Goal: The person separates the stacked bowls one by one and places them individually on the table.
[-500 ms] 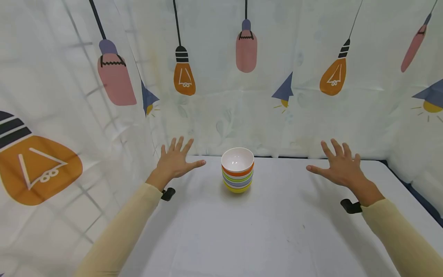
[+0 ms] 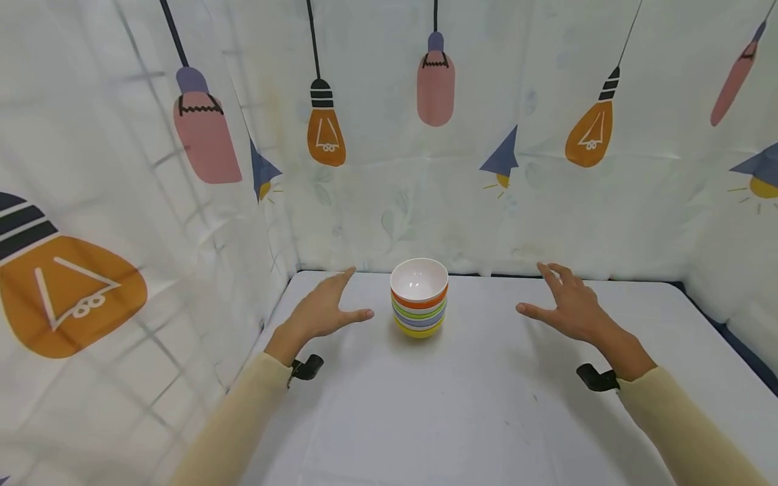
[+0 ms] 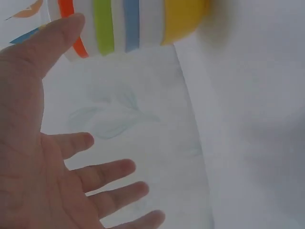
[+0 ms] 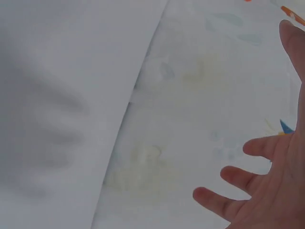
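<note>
"What do we have at the far side?"
"We see a pale cloth (image 2: pixel 377 182) hanging, printed with two orange bulbs (image 2: pixel 326 138), a pink lamp (image 2: pixel 435 89) between them, and faint leaf shapes (image 2: pixel 387 223) lower down."
"And on the left?"
"There we find a larger orange bulb (image 2: pixel 73 297), printed nearer to us."
"And below?"
"We have a white table (image 2: pixel 425 418), with a dark strip (image 2: pixel 738 349) along its right edge."

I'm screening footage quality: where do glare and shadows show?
Head view: glare spots inside the top bowl, soft shadows across the table; left wrist view: blurry shadow beside the yellow bowl; right wrist view: soft shadow streaks on the table.
</note>
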`<state>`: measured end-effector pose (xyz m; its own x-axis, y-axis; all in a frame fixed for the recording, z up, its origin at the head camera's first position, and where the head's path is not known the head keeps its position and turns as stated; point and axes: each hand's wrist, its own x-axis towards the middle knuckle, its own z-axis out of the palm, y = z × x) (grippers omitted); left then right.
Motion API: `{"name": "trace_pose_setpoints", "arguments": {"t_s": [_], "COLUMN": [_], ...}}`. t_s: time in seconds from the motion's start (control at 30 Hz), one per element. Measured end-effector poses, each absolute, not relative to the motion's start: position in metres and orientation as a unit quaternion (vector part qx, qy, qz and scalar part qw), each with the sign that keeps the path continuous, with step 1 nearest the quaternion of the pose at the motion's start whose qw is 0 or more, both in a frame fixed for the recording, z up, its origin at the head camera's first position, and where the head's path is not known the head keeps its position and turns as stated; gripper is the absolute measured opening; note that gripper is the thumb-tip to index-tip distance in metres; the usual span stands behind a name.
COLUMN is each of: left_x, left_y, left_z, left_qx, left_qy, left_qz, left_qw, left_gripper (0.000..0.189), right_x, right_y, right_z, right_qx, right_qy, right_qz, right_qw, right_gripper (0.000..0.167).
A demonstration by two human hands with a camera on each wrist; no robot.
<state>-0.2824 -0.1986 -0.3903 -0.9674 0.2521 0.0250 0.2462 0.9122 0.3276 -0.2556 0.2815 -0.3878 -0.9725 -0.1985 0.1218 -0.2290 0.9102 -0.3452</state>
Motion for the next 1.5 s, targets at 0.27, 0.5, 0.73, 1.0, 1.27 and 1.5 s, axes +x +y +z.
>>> {"name": "trace_pose_setpoints", "arguments": {"t_s": [0.27,0.5,0.73,1.0,1.27,1.5], "left_x": [-0.270,-0.276,-0.283,-0.293,-0.302,-0.303], "left_y": [-0.172,-0.147,-0.132,-0.125,-0.121,-0.121], "left_z": [-0.414,-0.442,-0.462,-0.480,-0.493,-0.495], "left_qx": [0.148,0.146,0.121,0.130,0.150,0.156], "left_qy": [0.925,0.868,0.858,0.839,0.816,0.811], "left_qz": [0.350,0.475,0.499,0.527,0.556,0.560], "left_qw": [0.031,0.009,0.011,0.027,0.039,0.061], "left_gripper": [0.092,0.084,0.093,0.101,0.099,0.096], "right_x": [-0.250,-0.253,-0.262,-0.274,-0.287,-0.298], "right_y": [0.252,0.222,0.192,0.166,0.150,0.138], "right_z": [-0.395,-0.397,-0.397,-0.393,-0.390,-0.392], "right_qx": [0.151,0.184,0.202,0.212,0.237,0.231], "right_qy": [-0.948,-0.924,-0.906,-0.897,-0.882,-0.887], "right_qz": [0.281,0.334,0.370,0.386,0.407,0.400], "right_qw": [0.007,0.008,0.021,0.031,0.030,0.014], "right_gripper": [0.098,0.092,0.085,0.083,0.083,0.089]}}
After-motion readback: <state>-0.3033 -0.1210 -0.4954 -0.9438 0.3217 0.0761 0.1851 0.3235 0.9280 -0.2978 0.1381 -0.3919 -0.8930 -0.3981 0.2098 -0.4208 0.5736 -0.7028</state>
